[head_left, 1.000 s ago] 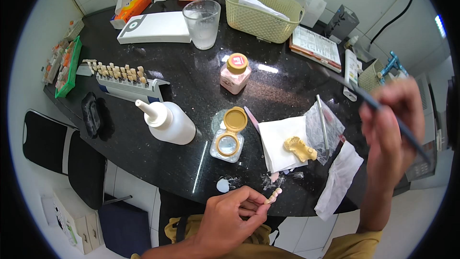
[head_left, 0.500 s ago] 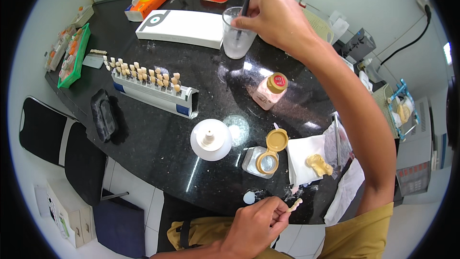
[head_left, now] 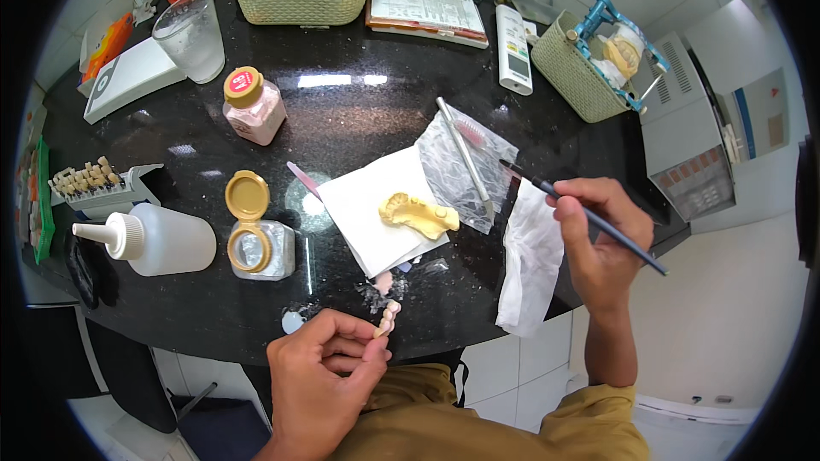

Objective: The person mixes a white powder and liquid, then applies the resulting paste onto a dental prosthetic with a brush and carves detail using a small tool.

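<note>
If your R grip (head_left: pixel 602 260), holding thin dark pen-like tool (head_left: pixel 613 233), bumps knobbly cream tooth strip (head_left: pixel 389 317), it may slip: L grip (head_left: pixel 325 364) pinches 1 end.

The person wears a mustard-brown top (head_left: pixel 478 437), a plain, solid-coloured cloth with soft creases, seen along the bottom centre of the frame; its sleeve (head_left: pixel 585 427), at the lower right, is the same mustard brown, wide and loose, with a straight hem that leaves the forearm (head_left: pixel 612 354) bare. The left hand (head_left: pixel 320 376), at the lower centre-left, is bare down to the wrist and has slim fingers; the right hand (head_left: pixel 608 239), at the right of the frame, is likewise bare; a thin black strap (head_left: pixel 462 382) shows beside the mustard cloth near the bottom centre, though whether it is worn cannot be told.
</note>
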`<control>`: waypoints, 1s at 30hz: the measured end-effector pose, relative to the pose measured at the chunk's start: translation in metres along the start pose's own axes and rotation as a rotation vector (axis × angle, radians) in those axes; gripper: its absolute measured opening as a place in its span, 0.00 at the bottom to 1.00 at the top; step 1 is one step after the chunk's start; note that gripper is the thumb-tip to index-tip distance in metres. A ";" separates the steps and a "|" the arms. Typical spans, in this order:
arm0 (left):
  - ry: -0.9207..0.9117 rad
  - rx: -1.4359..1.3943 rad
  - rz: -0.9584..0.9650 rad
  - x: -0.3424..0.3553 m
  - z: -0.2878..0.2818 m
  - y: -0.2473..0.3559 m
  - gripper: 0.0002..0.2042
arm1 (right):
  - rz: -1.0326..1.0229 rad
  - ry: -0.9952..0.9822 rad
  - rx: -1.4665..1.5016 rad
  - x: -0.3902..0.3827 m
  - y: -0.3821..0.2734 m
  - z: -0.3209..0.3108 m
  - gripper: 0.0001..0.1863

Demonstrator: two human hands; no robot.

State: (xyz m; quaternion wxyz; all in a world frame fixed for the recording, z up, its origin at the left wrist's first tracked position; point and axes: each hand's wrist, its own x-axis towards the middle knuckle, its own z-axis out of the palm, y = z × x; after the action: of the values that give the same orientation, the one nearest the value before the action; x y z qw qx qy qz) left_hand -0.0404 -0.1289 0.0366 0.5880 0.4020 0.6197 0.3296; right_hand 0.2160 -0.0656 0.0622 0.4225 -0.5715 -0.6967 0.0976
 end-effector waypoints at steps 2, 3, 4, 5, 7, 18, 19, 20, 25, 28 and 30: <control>0.017 -0.014 0.002 -0.001 0.000 -0.003 0.03 | -0.002 -0.002 -0.018 -0.012 0.014 0.005 0.06; 0.035 -0.018 0.006 -0.002 0.001 -0.004 0.03 | -0.013 -0.020 -0.021 -0.014 0.018 0.007 0.06; 0.047 -0.011 0.001 -0.002 0.002 -0.004 0.03 | -0.025 -0.037 -0.025 -0.014 0.021 0.010 0.06; 0.060 -0.011 -0.003 -0.003 0.003 -0.005 0.03 | -0.041 -0.057 -0.032 -0.015 0.024 0.011 0.06; 0.071 0.008 0.007 -0.004 0.003 -0.004 0.04 | -0.074 -0.091 -0.078 -0.017 0.027 0.007 0.06; 0.113 -0.034 -0.049 -0.006 0.005 0.000 0.05 | 0.142 -0.066 0.457 -0.086 -0.025 0.017 0.10; 0.114 -0.026 -0.048 -0.006 0.005 0.000 0.05 | 0.206 -0.064 0.499 -0.088 -0.031 0.026 0.10; 0.113 -0.021 -0.047 -0.007 0.005 0.000 0.05 | 0.269 -0.066 0.537 -0.088 -0.036 0.032 0.11; 0.118 -0.061 -0.035 -0.007 0.002 -0.004 0.05 | 0.201 -0.310 0.455 -0.082 -0.036 0.052 0.11; 0.153 -0.081 -0.044 -0.008 0.003 -0.005 0.05 | 0.142 -0.314 0.395 -0.080 -0.035 0.055 0.11; 0.181 -0.098 -0.052 -0.010 0.004 -0.007 0.06 | 0.125 -0.324 0.382 -0.078 -0.034 0.056 0.11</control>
State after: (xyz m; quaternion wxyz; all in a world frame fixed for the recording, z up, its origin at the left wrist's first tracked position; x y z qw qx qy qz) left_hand -0.0373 -0.1407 0.0349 0.5567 0.3251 0.6638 0.3790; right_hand 0.1519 -0.1261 0.0109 0.3988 -0.5003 -0.6875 0.3436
